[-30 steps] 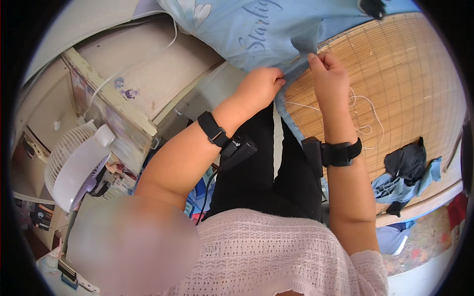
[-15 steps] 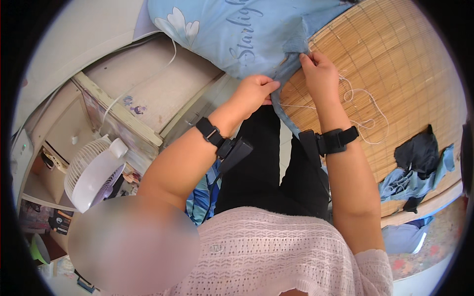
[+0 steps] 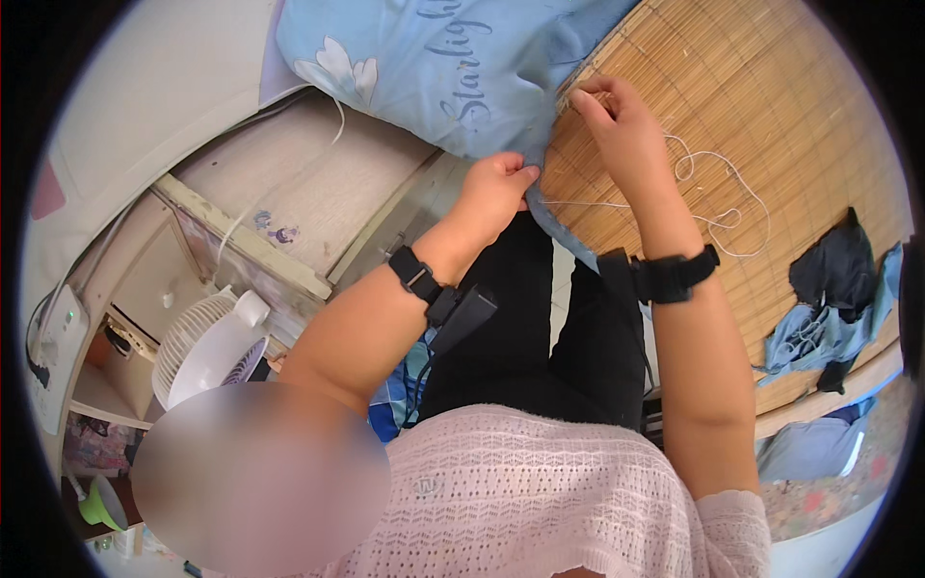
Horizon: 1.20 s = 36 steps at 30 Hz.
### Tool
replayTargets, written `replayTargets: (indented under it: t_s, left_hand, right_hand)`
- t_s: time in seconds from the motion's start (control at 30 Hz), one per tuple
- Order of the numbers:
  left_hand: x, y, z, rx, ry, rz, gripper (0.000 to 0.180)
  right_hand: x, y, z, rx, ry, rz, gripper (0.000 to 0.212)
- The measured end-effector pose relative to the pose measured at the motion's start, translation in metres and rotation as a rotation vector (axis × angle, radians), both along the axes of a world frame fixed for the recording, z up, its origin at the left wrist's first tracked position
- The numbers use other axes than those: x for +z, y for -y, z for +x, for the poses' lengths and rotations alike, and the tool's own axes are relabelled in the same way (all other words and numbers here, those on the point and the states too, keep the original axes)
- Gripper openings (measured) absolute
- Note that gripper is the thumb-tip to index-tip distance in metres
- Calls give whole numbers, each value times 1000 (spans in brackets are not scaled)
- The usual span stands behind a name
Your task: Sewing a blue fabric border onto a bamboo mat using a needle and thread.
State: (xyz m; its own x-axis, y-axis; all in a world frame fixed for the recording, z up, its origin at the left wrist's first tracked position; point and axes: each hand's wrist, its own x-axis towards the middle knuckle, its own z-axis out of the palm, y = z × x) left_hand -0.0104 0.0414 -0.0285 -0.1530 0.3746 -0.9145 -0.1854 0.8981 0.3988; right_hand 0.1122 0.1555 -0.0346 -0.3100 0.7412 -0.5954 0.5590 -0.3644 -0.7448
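Observation:
My left hand [image 3: 496, 191] pinches the edge of a light blue printed cloth cover [image 3: 515, 96] between thumb and fingers. A narrow strip of the same cloth hangs from there toward my black trousers. My right hand [image 3: 624, 135] is raised over the bamboo mat, just right of the cover, thumb and fingertips drawn together. Anything between those fingertips is too small to make out. A white thread [image 3: 597, 203] runs from the cloth beside my left hand, passes by my right wrist and lies in loose loops on the mat.
The bamboo mat [image 3: 713, 58] fills the right side. Black and blue garments [image 3: 833, 279] lie at its right edge. On the left stand a white fan [image 3: 207, 352], a shelf unit and a wooden frame [image 3: 246, 236]. A white cable [image 3: 279, 188] crosses there.
My right hand has come away from the blue cloth's edge and moved slightly up. The cloth fold by its fingers has dropped. My left hand keeps its pinch. The whole view has shifted slightly.

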Motion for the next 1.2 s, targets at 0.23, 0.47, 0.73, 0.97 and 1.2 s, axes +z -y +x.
replayTargets:
  t_s: [0.23,0.47,0.73,0.97,1.2]
  left_hand:
    - [11,0,-7,160,64,50,11]
    - [13,-5,-12,24,38,46,11]
    - [39,-14,-14,-45,111,16,11]
    - [53,-19,-15,-142,70,45,14]
    - [52,-17,-16,-156,80,49,14]
  right_hand:
    - [12,74,38,-358,-247,-233,14]
    - [24,116,31,-418,-342,-309,9]
    - [62,133,32,-359,-306,-557,7]
    - [73,135,27,-306,-357,-684,12]
    - [69,136,27,-406,-451,-730,22]
